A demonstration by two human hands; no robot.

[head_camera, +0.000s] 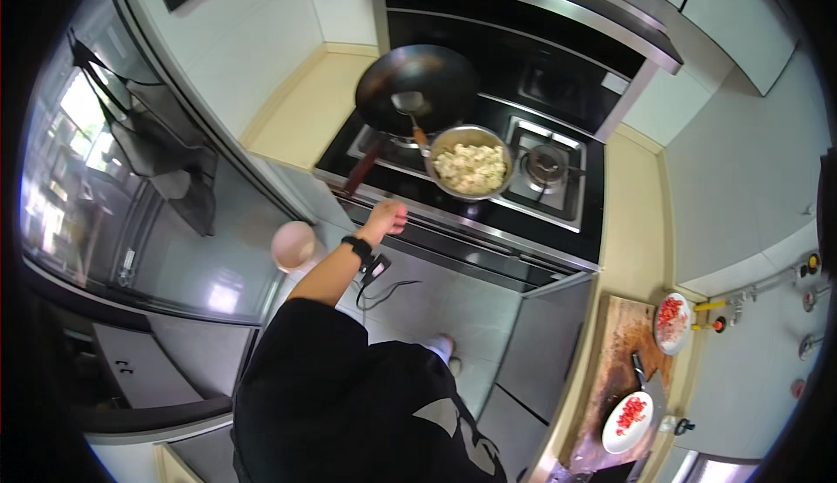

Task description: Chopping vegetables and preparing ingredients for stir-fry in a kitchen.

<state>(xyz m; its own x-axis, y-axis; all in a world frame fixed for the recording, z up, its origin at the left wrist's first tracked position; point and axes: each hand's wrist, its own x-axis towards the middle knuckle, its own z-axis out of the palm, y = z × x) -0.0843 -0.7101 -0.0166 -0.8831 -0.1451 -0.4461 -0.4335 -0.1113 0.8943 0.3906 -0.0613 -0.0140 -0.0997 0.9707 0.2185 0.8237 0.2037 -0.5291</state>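
Observation:
My left hand [387, 217], with a dark watch on its wrist, hovers before the stove's front edge. Its fingers are curled together and I see nothing in them. My right hand is out of view. Closest to the left hand is the dark reddish handle [361, 172] of a black wok [418, 68] on the left burner. A metal spatula [409, 102] with a wooden grip lies in the wok, its handle end near the rim of a metal basin [437, 183]. Pale, crumbly cooked food [474, 166] fills much of that basin, which sits mid-stove.
An unoccupied gas burner [545, 164] is at right. On the right counter, a wooden cutting board [598, 385] carries a knife [639, 370] and a white dish [614, 440] of chopped red pieces; another dish [667, 347] is beside it. A bin [294, 247] and cable [392, 293] are on the floor.

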